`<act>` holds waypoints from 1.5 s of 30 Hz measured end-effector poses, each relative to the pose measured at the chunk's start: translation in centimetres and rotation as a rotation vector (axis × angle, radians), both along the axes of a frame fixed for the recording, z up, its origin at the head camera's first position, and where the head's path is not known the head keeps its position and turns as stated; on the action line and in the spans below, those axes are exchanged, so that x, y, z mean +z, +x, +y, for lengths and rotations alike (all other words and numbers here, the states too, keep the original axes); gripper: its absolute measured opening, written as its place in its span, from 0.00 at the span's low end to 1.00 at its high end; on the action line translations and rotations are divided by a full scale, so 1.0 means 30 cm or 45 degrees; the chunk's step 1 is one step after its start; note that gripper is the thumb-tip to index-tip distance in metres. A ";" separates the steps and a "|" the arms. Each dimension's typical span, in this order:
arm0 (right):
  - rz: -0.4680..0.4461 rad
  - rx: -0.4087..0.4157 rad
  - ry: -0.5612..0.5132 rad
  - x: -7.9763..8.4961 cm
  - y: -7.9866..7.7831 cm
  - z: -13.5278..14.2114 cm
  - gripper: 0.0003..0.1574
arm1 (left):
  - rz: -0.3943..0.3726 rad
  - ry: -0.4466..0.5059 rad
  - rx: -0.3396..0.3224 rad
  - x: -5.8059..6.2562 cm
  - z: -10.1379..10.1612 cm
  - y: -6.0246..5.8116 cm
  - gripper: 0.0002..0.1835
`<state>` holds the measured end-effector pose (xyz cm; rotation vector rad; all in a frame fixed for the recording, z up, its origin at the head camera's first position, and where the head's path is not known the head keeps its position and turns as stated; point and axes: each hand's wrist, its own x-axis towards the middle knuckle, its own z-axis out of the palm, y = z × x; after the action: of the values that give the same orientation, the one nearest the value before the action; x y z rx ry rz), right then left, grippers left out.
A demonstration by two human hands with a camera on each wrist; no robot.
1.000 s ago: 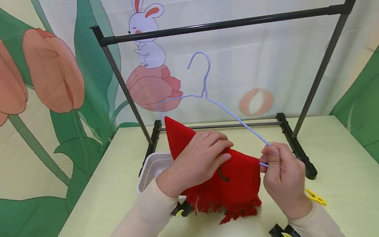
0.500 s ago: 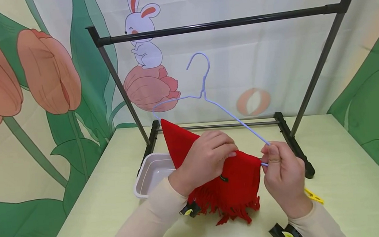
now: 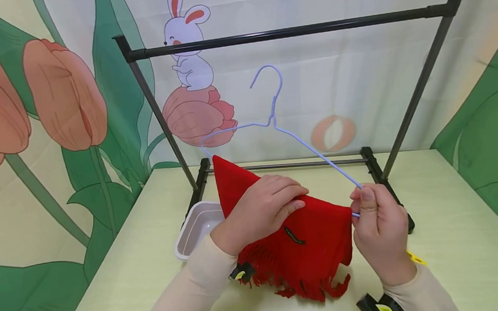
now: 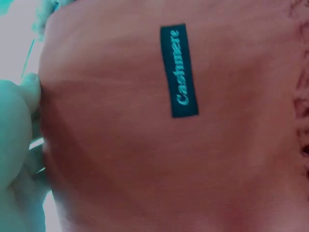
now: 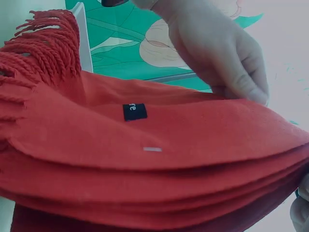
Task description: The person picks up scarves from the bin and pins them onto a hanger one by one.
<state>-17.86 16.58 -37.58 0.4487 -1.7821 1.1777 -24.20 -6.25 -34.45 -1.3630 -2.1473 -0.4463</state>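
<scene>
A red fringed scarf (image 3: 320,237) hangs folded over the lower bar of a lilac wire hanger (image 3: 318,154), whose hook points up. My left hand (image 3: 263,205) grips the scarf's top edge near its middle, thumb in front and fingers over the fold. At the hanger's right corner, my right hand (image 3: 380,230) pinches the wire just beyond the scarf's edge. The left wrist view shows a dark "Cashmere" label (image 4: 179,70) on the cloth. Several stacked layers of the scarf (image 5: 159,179) show in the right wrist view.
A black garment rack (image 3: 288,32) stands behind the hanger on the pale table (image 3: 453,218). Left of the scarf is a white plastic basin (image 3: 185,242), partly covered. A yellow clothes peg (image 3: 417,258) lies beside the right wrist, mostly hidden.
The right hand and hanger have shifted slightly right. The scarf's right end has spread rightward along the bar, showing more label. The left hand has slid a little left, its thumb lower on the cloth.
</scene>
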 end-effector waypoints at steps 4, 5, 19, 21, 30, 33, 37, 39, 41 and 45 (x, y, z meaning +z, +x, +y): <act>-0.001 0.017 -0.006 -0.005 0.000 0.006 0.19 | -0.058 -0.025 -0.012 -0.008 0.003 -0.016 0.09; -0.004 0.024 -0.006 -0.006 0.000 0.007 0.19 | -0.063 -0.026 -0.014 -0.009 0.003 -0.020 0.08; -0.013 0.046 -0.026 -0.006 -0.014 0.043 0.19 | -0.057 0.241 0.079 0.033 -0.113 -0.075 0.08; -0.017 0.045 -0.031 -0.005 -0.016 0.049 0.18 | -0.078 0.373 0.214 0.036 -0.159 -0.082 0.06; -0.053 0.039 -0.088 -0.010 -0.022 0.062 0.16 | -0.887 0.518 0.910 -0.015 -0.326 -0.109 0.23; -0.062 0.041 -0.105 -0.014 -0.021 0.068 0.15 | -1.146 0.505 0.819 -0.057 -0.347 -0.139 0.27; -0.068 0.056 -0.112 -0.015 -0.022 0.076 0.15 | -1.279 0.672 0.645 -0.094 -0.363 -0.166 0.21; -0.068 0.073 -0.122 -0.015 -0.024 0.082 0.15 | -1.289 0.787 0.585 -0.091 -0.364 -0.166 0.19; -0.069 0.084 -0.121 -0.015 -0.026 0.091 0.15 | -1.271 0.888 0.551 -0.075 -0.359 -0.159 0.17; -0.075 0.095 -0.120 -0.011 -0.028 0.110 0.14 | -1.181 1.044 0.528 -0.027 -0.334 -0.141 0.16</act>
<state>-18.70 19.86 -37.92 0.4322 -1.7644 1.3338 -28.43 -16.27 -35.25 -0.2127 -2.3312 -1.7813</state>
